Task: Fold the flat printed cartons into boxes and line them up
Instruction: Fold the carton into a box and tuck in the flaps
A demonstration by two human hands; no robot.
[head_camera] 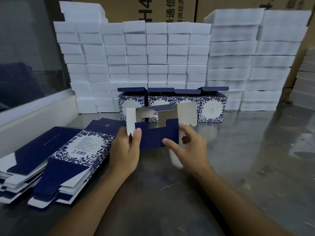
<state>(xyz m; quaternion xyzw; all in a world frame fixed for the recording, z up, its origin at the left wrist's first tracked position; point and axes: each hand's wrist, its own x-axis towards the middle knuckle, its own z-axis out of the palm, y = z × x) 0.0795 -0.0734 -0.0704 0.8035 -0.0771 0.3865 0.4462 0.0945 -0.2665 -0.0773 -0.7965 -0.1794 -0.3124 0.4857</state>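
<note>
Fingers [137, 133] of the left hand [125, 149] pinch the half-opened carton [156, 137] while the right hand [186, 145] grips its far side — likely so the end flaps stay free. Four finished boxes [172, 103] stand side by side against the foam stacks [136, 57] — a ready line to join.

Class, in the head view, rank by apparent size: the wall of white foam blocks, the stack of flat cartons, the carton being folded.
1. wall of white foam blocks
2. stack of flat cartons, enlarged by nearness
3. carton being folded
</note>
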